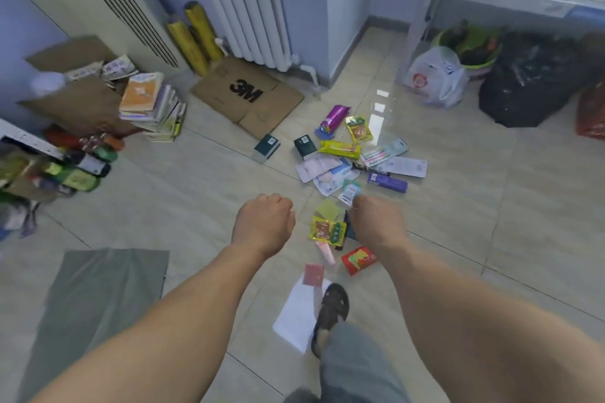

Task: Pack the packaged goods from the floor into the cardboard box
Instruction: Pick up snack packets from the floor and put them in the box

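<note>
Flattened brown cardboard box (247, 95) marked 3M lies by the white ribbed radiator (248, 0), well left of the scattered pile of colourful packaged goods (353, 157) on the beige tiled floor (491, 206). Left hand (263, 222) hovers fisted, holding nothing, left of the pile. Right hand (376, 222) hangs over its near edge, fingers curled; whether it grips anything, I cannot tell.

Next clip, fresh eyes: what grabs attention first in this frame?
Two bare forearms reach in from the bottom, the left hand and right hand both curled and holding nothing, above the floor. Just beyond and between them, bright packaged goods lie scattered on the pale tiles. Farther back by the radiator lies a flattened cardboard box marked 3M.
</note>
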